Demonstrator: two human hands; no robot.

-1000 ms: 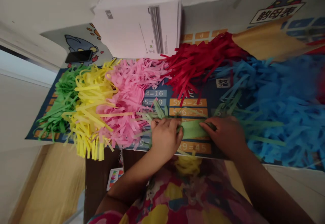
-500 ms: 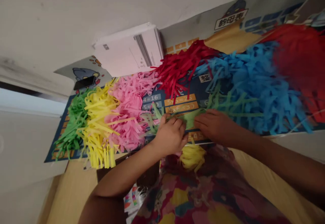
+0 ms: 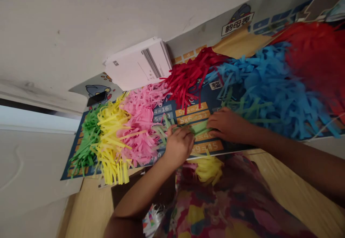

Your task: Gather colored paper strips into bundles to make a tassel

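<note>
My left hand (image 3: 178, 145) and my right hand (image 3: 228, 126) both pinch a bundle of light green paper strips (image 3: 198, 127) that lies on a dark blue mat printed with sums (image 3: 205, 146). Each hand has its fingers closed on one end of the bundle. Loose light green strips (image 3: 245, 105) fan out to the right over a heap of blue strips (image 3: 272, 87), and a few more (image 3: 163, 128) stick out to the left by the pink strips (image 3: 140, 123).
Heaps of cut strips lie along the mat: green (image 3: 86, 141), yellow (image 3: 111, 137), red (image 3: 192, 74), another red heap (image 3: 318, 56) far right. A white paper stack (image 3: 137, 65) and a black phone (image 3: 96, 98) sit by the wall. Yellow strips (image 3: 207, 168) rest on my lap.
The view has swung and tilted, so the mat now slants up to the right. My hands have drawn closer together on the green bundle, which looks shorter and more bunched.
</note>
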